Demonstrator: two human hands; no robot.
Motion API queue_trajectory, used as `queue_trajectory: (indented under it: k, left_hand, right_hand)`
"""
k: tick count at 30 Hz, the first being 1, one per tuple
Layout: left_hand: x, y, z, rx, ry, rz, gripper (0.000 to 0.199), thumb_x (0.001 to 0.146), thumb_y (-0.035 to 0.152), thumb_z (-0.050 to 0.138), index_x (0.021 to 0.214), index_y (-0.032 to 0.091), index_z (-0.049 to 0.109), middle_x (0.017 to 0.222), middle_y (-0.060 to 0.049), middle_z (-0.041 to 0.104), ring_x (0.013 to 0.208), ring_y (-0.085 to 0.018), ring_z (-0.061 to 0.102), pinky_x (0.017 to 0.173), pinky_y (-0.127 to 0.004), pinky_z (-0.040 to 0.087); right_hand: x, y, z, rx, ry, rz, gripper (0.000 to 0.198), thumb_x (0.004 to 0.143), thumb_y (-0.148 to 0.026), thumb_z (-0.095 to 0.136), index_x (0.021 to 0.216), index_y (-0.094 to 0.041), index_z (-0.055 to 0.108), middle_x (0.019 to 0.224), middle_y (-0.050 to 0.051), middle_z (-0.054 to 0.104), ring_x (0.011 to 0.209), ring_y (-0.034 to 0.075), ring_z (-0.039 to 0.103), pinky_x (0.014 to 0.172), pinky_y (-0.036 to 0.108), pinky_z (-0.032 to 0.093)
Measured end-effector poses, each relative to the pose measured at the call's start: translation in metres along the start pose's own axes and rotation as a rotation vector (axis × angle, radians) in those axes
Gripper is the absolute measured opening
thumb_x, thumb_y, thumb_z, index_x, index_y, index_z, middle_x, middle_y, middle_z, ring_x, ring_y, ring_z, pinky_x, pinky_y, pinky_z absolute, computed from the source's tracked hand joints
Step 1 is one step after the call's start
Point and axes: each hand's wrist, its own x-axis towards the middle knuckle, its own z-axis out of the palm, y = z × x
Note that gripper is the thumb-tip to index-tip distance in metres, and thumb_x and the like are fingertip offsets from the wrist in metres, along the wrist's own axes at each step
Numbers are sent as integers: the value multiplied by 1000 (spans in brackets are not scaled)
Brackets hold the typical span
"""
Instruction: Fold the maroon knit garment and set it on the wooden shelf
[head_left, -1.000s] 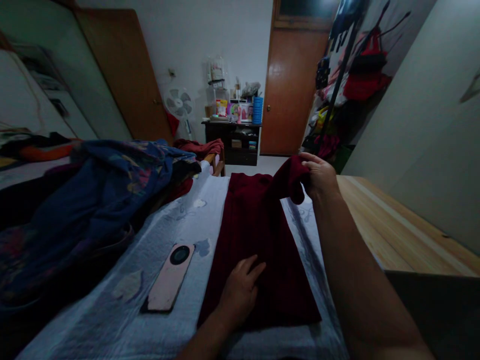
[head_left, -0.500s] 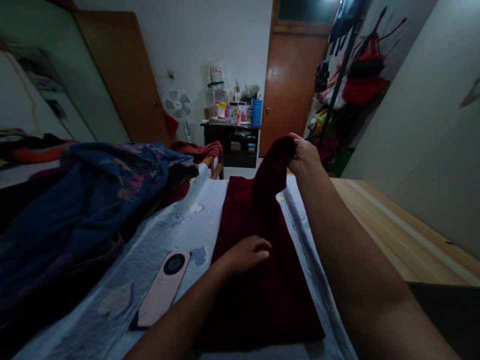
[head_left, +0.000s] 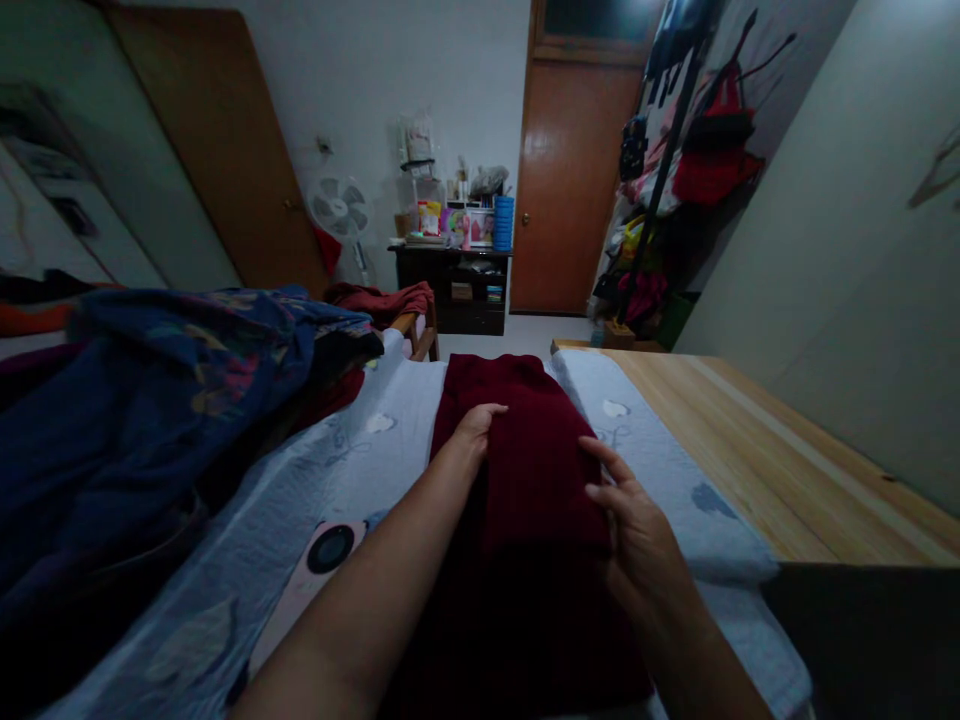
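Observation:
A dark red garment [head_left: 536,470] lies lengthwise on the bed with its far part folded back over it; its exact kind cannot be told in the dim light. At the fold's left side, my left hand [head_left: 477,428] is closed on the cloth, one finger stretched over the top and the rest partly hidden. Along the right edge rests my right hand [head_left: 637,520], its thumb and forefinger apart on the fabric and the lower fingers hard to make out. Left of my left forearm lies a pink phone [head_left: 296,590], partly covered by that arm.
A heap of clothes with a blue patterned piece [head_left: 150,400] fills the left side. Light blue bedding [head_left: 645,430] spreads beneath the garment, beside a bare wooden board [head_left: 720,430] on the right. Farther off stand a fan [head_left: 339,207], a dark cabinet [head_left: 412,290] and a door [head_left: 566,180].
My right hand has come down and nearer, and the raised part of the garment now lies folded over. My left hand has moved farther up the cloth. The view has shifted slightly.

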Motion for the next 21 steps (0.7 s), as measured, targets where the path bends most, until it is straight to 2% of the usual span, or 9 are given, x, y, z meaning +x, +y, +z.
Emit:
queue_trajectory:
  k: [4, 7, 10, 12, 15, 18, 21]
  left_hand:
    - [-2, -25, -18, 119, 71, 150, 75, 61, 4, 60, 132, 25, 46, 109, -5, 68, 80, -17, 68, 82, -34, 55]
    - [-4, -47, -37, 336, 142, 234, 85, 59, 2, 60, 138, 26, 40, 120, -7, 64, 95, -20, 65, 86, -33, 53]
    - [-3, -60, -47, 483, 234, 257, 95, 61, 4, 62, 146, 22, 25, 128, -12, 59, 102, -21, 63, 90, -34, 50]
    - [-1, -60, -45, 552, 255, 313, 99, 64, 6, 64, 149, 22, 16, 134, -15, 54, 106, -21, 62, 93, -33, 48]
    - [5, -49, -34, 728, 247, 477, 97, 69, 12, 69, 149, 23, 15, 142, -14, 47, 116, -21, 57, 99, -33, 43]
    - [14, -34, -26, 1090, 322, 557, 80, 74, 20, 69, 144, 18, 30, 138, -13, 52, 118, -21, 56, 101, -30, 41]
    - [23, -24, -26, 1333, 394, 514, 55, 77, 19, 66, 129, 16, 49, 128, -12, 60, 114, -21, 59, 97, -29, 43]
  right_hand:
    - [-20, 37, -54, -172, 26, 223, 60, 61, -18, 61, 121, -28, 55, 104, 1, 69, 80, 19, 66, 64, 28, 51]
    - [-23, 65, -87, -385, 24, 289, 58, 64, -21, 57, 122, -23, 53, 96, 1, 69, 75, 18, 65, 64, 27, 48]
    - [-21, 82, -105, -587, 13, 294, 59, 67, -23, 50, 127, -21, 48, 92, 1, 69, 68, 17, 62, 60, 28, 46]
    - [-20, 85, -108, -735, -12, 256, 58, 70, -24, 48, 128, -20, 46, 96, 3, 68, 72, 19, 63, 64, 30, 48]
    - [-20, 80, -107, -1014, -79, 97, 53, 73, -24, 48, 126, -19, 50, 114, 7, 63, 99, 21, 61, 86, 32, 47]
    - [-18, 69, -105, -1312, -191, -93, 48, 75, -21, 51, 122, -18, 56, 121, 10, 59, 115, 22, 54, 101, 32, 38]
    - [-2, 53, -101, -1534, -238, -182, 43, 78, -22, 52, 119, -16, 60, 118, 13, 60, 110, 23, 56, 100, 34, 38]
